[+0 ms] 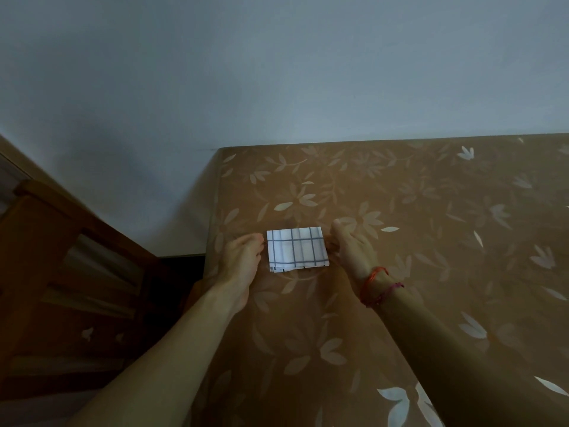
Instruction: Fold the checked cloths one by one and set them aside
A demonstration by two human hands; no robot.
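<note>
Checked cloth (pixel 297 251) lies folded small on table (pixel 415 195); left hand (pixel 243 260), right hand (pixel 349 249) pinch its side edges, fingers curled; next, probably: lift level, set aside.

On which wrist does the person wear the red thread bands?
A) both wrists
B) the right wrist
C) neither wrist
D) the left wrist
B: the red thread bands circle the wrist behind the right hand, while the wrist of the left hand is bare.
</note>
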